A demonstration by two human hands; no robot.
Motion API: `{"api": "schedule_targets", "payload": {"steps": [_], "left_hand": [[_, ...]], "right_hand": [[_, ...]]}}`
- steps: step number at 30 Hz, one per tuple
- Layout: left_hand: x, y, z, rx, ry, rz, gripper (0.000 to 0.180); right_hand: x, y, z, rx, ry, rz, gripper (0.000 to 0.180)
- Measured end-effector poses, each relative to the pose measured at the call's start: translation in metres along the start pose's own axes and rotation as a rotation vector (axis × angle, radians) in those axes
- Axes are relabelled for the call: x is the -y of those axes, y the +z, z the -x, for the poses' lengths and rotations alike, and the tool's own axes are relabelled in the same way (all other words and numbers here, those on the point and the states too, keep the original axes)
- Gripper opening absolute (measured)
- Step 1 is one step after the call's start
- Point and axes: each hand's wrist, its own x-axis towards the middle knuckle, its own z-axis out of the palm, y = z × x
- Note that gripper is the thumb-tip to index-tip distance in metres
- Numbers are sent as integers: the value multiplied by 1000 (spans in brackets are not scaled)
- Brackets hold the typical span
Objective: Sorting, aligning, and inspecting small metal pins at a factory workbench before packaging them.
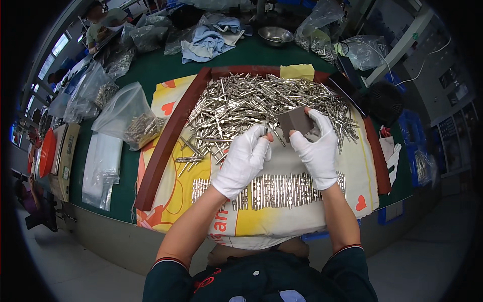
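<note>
Both my hands wear white gloves. My left hand pinches a small metal pin between thumb and fingertips, at the near edge of a large heap of silver metal pins. My right hand holds a dark brown square pad upright, close beside the left fingertips. Below both hands, a neat row of aligned pins lies on a yellow and white cloth. Several loose pins are scattered left of my left hand.
A dark red frame borders the cloth on the green table. Clear bags of metal parts lie at left, a blue and white cloth bundle and a steel bowl at the back. A black fan sits right. Another person works far left.
</note>
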Motion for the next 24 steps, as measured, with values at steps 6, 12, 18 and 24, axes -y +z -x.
{"api": "schedule_targets", "payload": {"steps": [6, 12, 18, 24], "left_hand": [[1, 6, 0, -22, 115, -52, 10], [6, 7, -1, -79, 354, -146, 10], [0, -9, 0, 170, -90, 441, 15], [10, -14, -4, 235, -74, 593, 21]], "right_hand": [[8, 3, 1, -11, -14, 16, 59], [13, 6, 15, 41, -194, -11, 60], [-2, -6, -1, -124, -93, -35, 57], [0, -12, 1, -99, -8, -65, 58]]}}
